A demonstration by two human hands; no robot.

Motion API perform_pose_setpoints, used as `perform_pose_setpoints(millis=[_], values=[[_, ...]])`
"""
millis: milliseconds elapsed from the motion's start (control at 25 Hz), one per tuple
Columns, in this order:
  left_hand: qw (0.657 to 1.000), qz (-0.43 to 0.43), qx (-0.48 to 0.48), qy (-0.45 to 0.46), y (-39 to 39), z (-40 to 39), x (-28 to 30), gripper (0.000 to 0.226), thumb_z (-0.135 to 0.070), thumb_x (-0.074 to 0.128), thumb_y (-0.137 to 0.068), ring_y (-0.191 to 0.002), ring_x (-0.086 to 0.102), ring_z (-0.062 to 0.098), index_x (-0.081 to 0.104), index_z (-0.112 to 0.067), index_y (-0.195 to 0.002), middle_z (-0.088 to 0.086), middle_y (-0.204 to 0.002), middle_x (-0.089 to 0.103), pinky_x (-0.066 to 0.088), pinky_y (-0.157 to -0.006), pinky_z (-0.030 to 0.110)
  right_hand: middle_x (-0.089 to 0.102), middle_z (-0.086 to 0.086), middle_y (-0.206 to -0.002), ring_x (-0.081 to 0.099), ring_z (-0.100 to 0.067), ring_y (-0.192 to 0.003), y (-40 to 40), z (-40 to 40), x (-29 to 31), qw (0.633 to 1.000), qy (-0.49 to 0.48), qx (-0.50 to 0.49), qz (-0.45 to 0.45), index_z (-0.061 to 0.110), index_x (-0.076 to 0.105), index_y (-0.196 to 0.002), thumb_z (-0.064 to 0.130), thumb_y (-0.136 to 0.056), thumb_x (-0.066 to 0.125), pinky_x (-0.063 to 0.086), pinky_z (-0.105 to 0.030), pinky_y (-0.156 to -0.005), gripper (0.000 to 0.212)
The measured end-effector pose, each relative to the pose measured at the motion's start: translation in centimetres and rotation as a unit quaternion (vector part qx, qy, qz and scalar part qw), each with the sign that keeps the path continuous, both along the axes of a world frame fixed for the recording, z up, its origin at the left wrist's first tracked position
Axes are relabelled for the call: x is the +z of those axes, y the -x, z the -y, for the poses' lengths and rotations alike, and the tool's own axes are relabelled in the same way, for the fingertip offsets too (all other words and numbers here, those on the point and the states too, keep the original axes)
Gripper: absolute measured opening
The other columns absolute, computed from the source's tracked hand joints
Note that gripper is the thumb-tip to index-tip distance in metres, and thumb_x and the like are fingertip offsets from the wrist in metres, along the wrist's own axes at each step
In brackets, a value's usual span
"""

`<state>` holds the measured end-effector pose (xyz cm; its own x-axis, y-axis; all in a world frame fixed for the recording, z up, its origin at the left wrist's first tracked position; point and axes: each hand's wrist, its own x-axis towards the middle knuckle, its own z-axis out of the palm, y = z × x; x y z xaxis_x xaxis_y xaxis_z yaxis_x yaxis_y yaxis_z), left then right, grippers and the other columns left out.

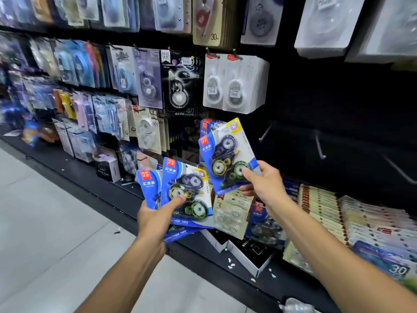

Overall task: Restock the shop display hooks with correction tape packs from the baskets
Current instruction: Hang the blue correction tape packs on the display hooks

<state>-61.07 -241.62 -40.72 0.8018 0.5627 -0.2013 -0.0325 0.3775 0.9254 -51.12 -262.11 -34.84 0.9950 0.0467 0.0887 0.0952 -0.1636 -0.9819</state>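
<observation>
My right hand pinches one blue correction tape pack by its lower right corner and holds it tilted in front of the black display wall. Just behind it, matching blue packs hang on a hook. My left hand grips a fanned stack of the same blue packs lower and to the left, thumb on the front pack. Bare metal hooks stick out of the wall to the right of the raised pack.
Hanging stationery packs fill the wall at left and above, among them white tape packs. Rows of packaged stock lie along the low shelf at right. A black box sits on the black base ledge. Grey floor tiles spread at left.
</observation>
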Motion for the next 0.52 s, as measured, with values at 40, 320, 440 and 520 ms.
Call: perform_pose_setpoints(millis=[40,320,440,520], values=[[1.0,-0.001,0.004,0.004,-0.1,-0.4,-0.2,0.04,-0.011,0.089,-0.073,-0.083,0.077,0.027,0.07,-0.018,-0.108,0.002,-0.094,0.08,0.064,-0.07,0.044,0.07,-0.005,-0.1,0.064,-0.016,-0.059,-0.7,-1.0,0.0,1.0,0.01,-0.006,0.004,0.022,0.063,-0.108,0.018,-0.1,0.06,0.06,-0.034,-0.064,0.009],[0.999,0.008,0.018,0.031,-0.1,-1.8,0.3,0.04,-0.016,0.09,-0.074,-0.079,0.078,0.025,0.07,-0.02,-0.108,0.0,-0.092,0.08,0.062,-0.06,0.036,0.068,-0.001,-0.092,0.065,-0.017,-0.059,-2.5,-4.2,0.0,0.996,0.055,-0.057,0.031,0.014,0.062,-0.118,0.021,-0.1,0.058,0.063,-0.044,-0.069,0.019],[0.999,0.015,0.022,0.043,0.2,-2.3,0.5,0.041,-0.018,0.09,-0.073,-0.081,0.078,0.025,0.07,-0.021,-0.109,0.0,-0.095,0.08,0.063,-0.067,0.041,0.07,-0.003,-0.091,0.069,-0.023,-0.064,-1.9,-4.6,-0.6,0.994,0.071,-0.066,0.056,0.019,0.062,-0.108,0.028,-0.1,0.058,0.062,-0.05,-0.069,0.013],[0.998,0.022,0.027,0.05,0.3,-2.5,0.6,0.043,-0.019,0.091,-0.073,-0.086,0.078,0.026,0.071,-0.02,-0.112,0.0,-0.099,0.08,0.063,-0.074,0.045,0.071,-0.004,-0.091,0.071,-0.029,-0.074,-1.9,-5.1,-1.0,0.992,0.08,-0.077,0.062,0.025,0.06,-0.107,0.037,-0.097,0.058,0.061,-0.053,-0.072,0.016]])
